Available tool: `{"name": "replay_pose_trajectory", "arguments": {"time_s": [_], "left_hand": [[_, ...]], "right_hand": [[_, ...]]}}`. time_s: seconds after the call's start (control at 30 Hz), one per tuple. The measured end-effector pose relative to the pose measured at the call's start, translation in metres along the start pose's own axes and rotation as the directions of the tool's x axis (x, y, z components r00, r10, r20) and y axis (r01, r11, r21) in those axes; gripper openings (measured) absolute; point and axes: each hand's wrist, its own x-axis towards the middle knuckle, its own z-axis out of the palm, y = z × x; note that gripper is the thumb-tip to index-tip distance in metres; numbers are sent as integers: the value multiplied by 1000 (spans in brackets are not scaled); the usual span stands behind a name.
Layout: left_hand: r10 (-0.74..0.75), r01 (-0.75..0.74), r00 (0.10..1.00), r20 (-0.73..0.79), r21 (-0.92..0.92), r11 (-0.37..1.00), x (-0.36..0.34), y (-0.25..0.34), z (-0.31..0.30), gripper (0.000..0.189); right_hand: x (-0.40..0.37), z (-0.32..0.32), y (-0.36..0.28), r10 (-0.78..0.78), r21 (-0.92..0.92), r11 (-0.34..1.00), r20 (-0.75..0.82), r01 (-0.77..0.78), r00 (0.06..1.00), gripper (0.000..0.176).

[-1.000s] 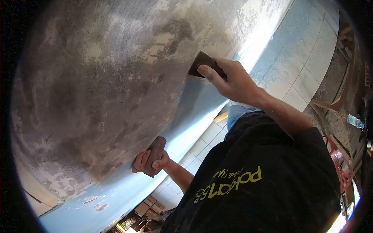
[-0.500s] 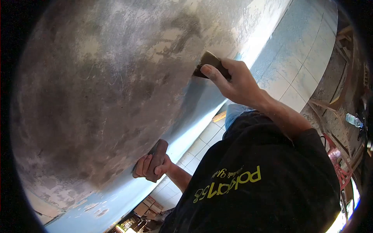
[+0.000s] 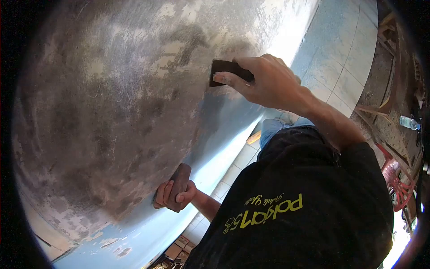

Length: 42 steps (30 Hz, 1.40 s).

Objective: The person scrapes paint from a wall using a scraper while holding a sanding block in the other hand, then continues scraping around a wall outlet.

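Note:
My right hand [image 3: 268,83] is closed on a dark flat block [image 3: 230,71], which looks like a sanding block. Its far end is against or close to the patchy grey wall [image 3: 130,103], near where the grey gives way to light blue paint. Lower and to the left, my left hand [image 3: 174,195] wraps round a brownish, dusty block [image 3: 179,181], fingers on one side and thumb on the other. That hand is beside the wall's blue lower band; whether the block touches the wall cannot be made out.
Pale floor tiles [image 3: 233,172] run along the wall's foot, and dusty tiles [image 3: 340,62] lie at the upper right. To the right are a red plastic chair [image 3: 396,188], a plastic bottle [image 3: 408,123] and wooden pieces [image 3: 376,110]. Cardboard boxes [image 3: 179,247] sit at the bottom.
My right hand has shifted left across the picture and turned, so the block's dark broad face now shows. My left hand has hardly moved. The view has shifted slightly.

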Motion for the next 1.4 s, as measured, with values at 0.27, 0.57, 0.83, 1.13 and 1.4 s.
{"name": "replay_pose_trajectory", "arguments": {"time_s": [0.27,0.57,0.83,1.13,1.4], "left_hand": [[7,-7,1000,14,8,1000,0,2,0,51],[75,-75,997,-10,40,996,-5,-6,-2,46],[103,-103,994,-42,2,995,-2,-5,1,43],[65,-68,995,-70,-39,997,4,6,8,44],[-283,313,945,165,-205,927,-15,52,-18,42]], "right_hand": [[-3,34,0,57,485,872,28,-63,998,39],[1,-6,0,-1,282,959,-32,10,999,32],[-115,-8,208,638,-633,675,241,-379,732,36],[-125,23,216,424,19,905,6,-424,906,28],[-151,4,203,441,-45,897,92,-439,893,29]]}}
